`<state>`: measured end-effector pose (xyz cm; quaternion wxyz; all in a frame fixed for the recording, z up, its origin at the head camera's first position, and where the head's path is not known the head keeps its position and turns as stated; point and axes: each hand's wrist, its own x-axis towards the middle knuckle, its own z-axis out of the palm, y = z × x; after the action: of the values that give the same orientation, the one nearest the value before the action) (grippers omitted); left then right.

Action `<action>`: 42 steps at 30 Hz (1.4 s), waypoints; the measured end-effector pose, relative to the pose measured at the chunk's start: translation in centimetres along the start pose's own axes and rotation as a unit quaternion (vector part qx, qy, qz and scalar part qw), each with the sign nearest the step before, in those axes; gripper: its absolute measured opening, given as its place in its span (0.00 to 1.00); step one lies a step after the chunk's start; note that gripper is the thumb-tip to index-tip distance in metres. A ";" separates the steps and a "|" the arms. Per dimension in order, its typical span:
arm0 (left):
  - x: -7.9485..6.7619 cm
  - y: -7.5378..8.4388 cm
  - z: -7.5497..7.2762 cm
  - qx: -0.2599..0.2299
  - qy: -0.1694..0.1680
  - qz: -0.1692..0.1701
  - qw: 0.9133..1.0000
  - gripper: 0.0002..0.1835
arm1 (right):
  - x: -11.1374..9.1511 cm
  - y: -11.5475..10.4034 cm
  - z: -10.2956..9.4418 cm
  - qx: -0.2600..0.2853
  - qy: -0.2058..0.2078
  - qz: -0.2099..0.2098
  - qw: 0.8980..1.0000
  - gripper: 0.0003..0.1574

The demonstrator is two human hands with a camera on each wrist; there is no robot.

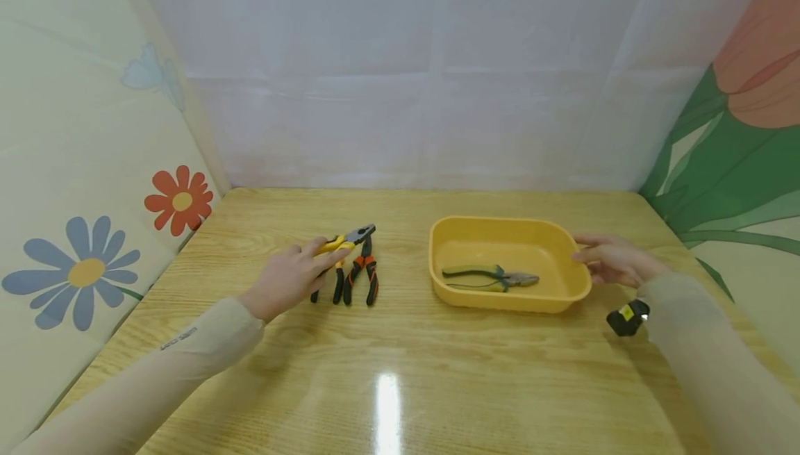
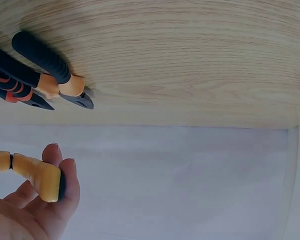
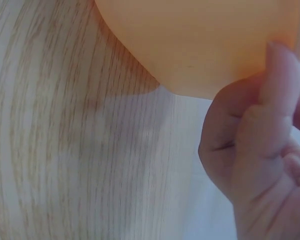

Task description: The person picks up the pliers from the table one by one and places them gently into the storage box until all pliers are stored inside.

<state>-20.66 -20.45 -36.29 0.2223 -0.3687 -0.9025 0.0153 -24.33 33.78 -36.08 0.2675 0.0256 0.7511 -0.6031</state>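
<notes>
My left hand (image 1: 290, 276) grips a pair of pliers (image 1: 359, 234) by its yellow handles, the grey jaws pointing away to the right. In the left wrist view, the fingers curl round a yellow handle (image 2: 42, 180). Just beneath this hand lie pliers with black-and-orange handles (image 1: 371, 281), beside another pair with black and orange handles (image 2: 47, 62), partly covered by the hand in the head view. At the right end of a yellow plastic basin (image 1: 500, 305), my right hand (image 1: 615, 260) pinches the rim, thumb against the wall. Green-handled pliers (image 1: 490, 272) lie inside the basin.
A small black object with a yellow patch (image 1: 628, 317) appears beside the right sleeve. The wooden table (image 1: 462, 385) meets a white cloth backdrop (image 1: 400, 94) at the back. Flower-printed panels (image 1: 62, 163) flank both sides.
</notes>
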 end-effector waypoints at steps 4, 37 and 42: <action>0.3 0.3 -0.3 -0.008 -0.017 0.000 1.000 0.29 | 0.0 0.0 0.0 -0.004 0.002 0.001 1.000 0.45; 3.7 2.3 -1.2 -0.007 -0.019 0.054 0.998 0.32 | -0.1 -0.1 -0.1 -0.023 0.001 0.005 1.000 0.46; 4.1 2.5 -1.1 0.008 -0.004 0.073 0.997 0.29 | -0.2 -0.2 0.1 -0.017 0.002 0.005 1.000 0.45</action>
<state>-21.16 -16.02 -34.16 0.2202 -0.4322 -0.8736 0.0398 -24.19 33.67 -35.83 0.2695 0.0263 0.7619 -0.5884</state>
